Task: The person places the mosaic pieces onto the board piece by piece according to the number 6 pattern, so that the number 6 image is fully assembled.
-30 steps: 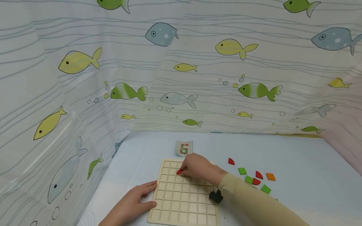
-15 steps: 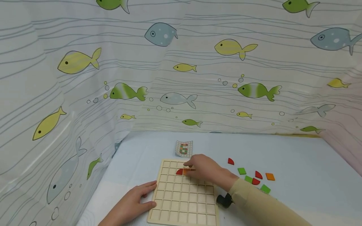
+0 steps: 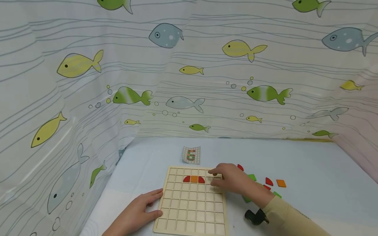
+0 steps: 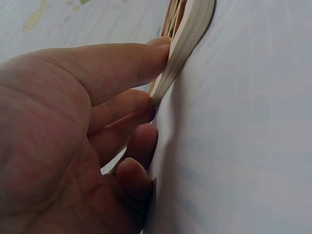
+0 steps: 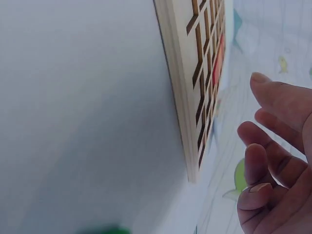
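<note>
A wooden grid board point(image 3: 189, 205) lies flat on the table. Near its far side, one row holds an orange square tile point(image 3: 194, 179) between two red quarter-circle tiles point(image 3: 187, 179). My left hand point(image 3: 144, 208) rests at the board's left edge; in the left wrist view its thumb point(image 4: 131, 63) touches the side of the board. Over the board's far right part hovers my right hand point(image 3: 233, 178), thumb and index finger apart, with nothing between them. The right wrist view shows the same hand point(image 5: 282, 161) clear of the board, its other fingers loosely bent.
Behind the board lies a small gridded card point(image 3: 191, 155) with a coloured tile pattern. Loose red, green and orange tiles point(image 3: 281, 183) are scattered to the right, some partly hidden by my right arm. A black device point(image 3: 255, 217) sits by the right wrist. Fish-printed sheeting point(image 3: 183, 85) encloses the table.
My right hand has let go of the tiles and drawn back to the right. The orange square and right red quarter-circle now show uncovered. The left hand has stayed put.
</note>
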Motion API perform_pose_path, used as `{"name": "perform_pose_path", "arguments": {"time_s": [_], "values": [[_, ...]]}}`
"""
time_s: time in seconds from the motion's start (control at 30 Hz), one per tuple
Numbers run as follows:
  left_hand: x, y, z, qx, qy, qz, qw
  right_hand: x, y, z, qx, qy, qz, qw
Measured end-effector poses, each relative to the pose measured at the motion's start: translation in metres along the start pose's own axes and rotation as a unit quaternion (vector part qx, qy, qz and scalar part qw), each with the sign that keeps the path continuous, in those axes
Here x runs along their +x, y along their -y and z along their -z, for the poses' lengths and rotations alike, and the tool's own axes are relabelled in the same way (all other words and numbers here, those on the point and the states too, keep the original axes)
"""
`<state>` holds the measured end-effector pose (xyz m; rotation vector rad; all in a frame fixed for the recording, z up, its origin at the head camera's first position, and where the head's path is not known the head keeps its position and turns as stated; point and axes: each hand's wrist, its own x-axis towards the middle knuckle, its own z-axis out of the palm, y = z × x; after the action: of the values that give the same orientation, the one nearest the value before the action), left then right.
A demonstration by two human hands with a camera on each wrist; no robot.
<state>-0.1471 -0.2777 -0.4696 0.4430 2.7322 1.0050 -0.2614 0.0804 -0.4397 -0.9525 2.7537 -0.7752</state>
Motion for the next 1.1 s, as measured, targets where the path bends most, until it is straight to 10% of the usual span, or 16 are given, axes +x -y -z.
{"name": "perform_pose_path", "arguments": {"time_s": [1.1], "values": [[0.003, 0.004, -0.003, -0.005, 0.003, 0.004, 1.0, -0.101, -0.057, 0.021, 0.043, -0.081, -0.111, 0.9896]]}}
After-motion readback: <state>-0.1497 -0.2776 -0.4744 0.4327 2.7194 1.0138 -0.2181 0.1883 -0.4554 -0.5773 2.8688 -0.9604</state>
